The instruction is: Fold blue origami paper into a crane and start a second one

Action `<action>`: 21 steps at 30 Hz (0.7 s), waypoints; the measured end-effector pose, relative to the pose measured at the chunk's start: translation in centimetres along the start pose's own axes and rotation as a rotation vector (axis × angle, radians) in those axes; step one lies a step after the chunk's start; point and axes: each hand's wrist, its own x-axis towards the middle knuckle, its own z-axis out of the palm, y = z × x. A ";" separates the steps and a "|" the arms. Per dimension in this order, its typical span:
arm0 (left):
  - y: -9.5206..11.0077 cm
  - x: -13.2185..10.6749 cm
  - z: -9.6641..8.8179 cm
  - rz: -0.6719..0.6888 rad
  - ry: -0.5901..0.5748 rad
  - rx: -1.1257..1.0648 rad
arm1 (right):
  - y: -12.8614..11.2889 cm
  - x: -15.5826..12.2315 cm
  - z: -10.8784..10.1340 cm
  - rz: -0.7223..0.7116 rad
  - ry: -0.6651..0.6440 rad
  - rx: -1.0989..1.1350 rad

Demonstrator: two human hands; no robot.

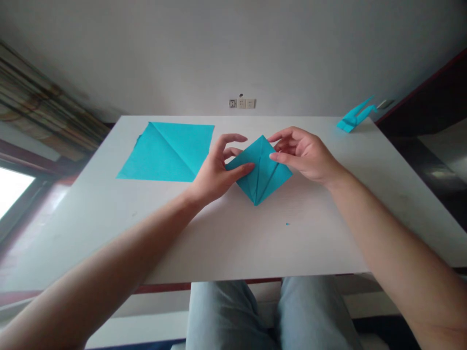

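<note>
A folded blue origami paper (260, 177), diamond-shaped with crease lines meeting at its near corner, is between my hands just above or on the table. My left hand (221, 167) grips its left corner, thumb on top and the other fingers partly hidden behind. At the upper right edge, my right hand (301, 153) pinches the paper between thumb and fingers. Left of my left hand lies a flat blue sheet (168, 153) with one diagonal crease. A finished blue paper crane (353, 117) stands at the far right corner of the table.
The white table (233, 248) meets a grey wall with sockets (241, 103) at its far edge. A tiny blue scrap (288, 224) lies near the front. Curtains (40, 102) hang at the left, above a window (14, 189). My knees (226, 311) are below the near edge.
</note>
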 end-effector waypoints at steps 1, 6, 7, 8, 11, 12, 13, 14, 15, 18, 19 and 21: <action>0.0 0.0 0.0 0.002 -0.013 0.027 | 0.1 0.0 0.1 -0.012 0.011 -0.010; 0.4 0.0 0.2 0.019 -0.007 0.088 | -0.4 -0.3 1.0 0.016 0.026 0.001; 0.5 0.1 0.3 0.027 0.008 0.091 | -0.6 -0.4 1.2 0.035 0.013 0.017; 0.6 0.1 0.3 0.032 0.024 0.092 | -0.8 -0.5 1.4 0.054 -0.002 0.029; 0.7 0.1 0.3 0.028 0.053 0.087 | -1.2 -0.6 1.8 0.081 -0.025 0.018; 0.8 0.1 0.3 0.023 0.050 0.082 | -1.3 -0.6 1.9 0.081 -0.026 0.009; 0.8 0.1 0.2 0.013 0.037 0.076 | -1.3 -0.6 1.9 0.082 -0.033 0.007; 0.8 0.1 0.2 0.002 0.017 0.066 | -1.4 -0.7 2.0 0.085 -0.051 0.012; 0.8 0.1 0.2 -0.009 -0.005 0.055 | -1.4 -0.7 2.1 0.089 -0.073 0.024; 0.8 0.2 0.2 -0.029 -0.030 0.037 | -1.4 -0.9 2.2 0.100 -0.128 0.060; 0.8 0.2 0.1 -0.032 -0.024 0.036 | -1.5 -0.9 2.2 0.094 -0.128 0.067; 0.8 0.2 0.1 -0.035 -0.021 0.026 | -1.6 -0.9 2.2 0.075 -0.107 0.076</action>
